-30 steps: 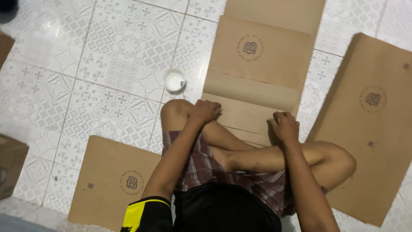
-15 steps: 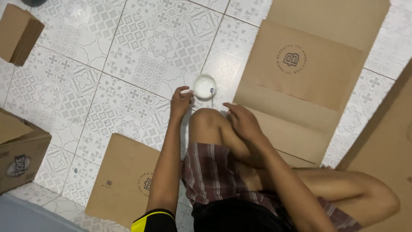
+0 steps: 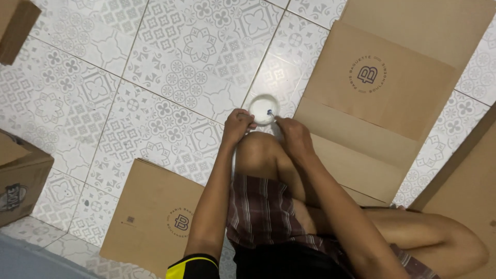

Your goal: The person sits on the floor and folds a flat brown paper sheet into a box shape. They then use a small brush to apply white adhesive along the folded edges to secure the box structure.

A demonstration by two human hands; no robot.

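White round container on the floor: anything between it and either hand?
Nothing visible. The left hand already touches the rim of the white round container from its left side, and the right hand reaches its right edge, fingers at a small blue thing inside. The person's knee sits just below, not between.

We see a white round cup (image 3: 264, 109) with a small blue spot inside, on a floor (image 3: 155, 67) of white tiles with grey ornamental patterns. Right of the cup lies a plain brown cardboard sheet (image 3: 382, 103) with a dark round logo print. Below and left of the cup lies another brown sheet (image 3: 150, 217) with the same dark print. Just below the cup, the shorts (image 3: 263, 212) are maroon with pale stripes. The sleeve (image 3: 192, 266) is black with a yellow band.
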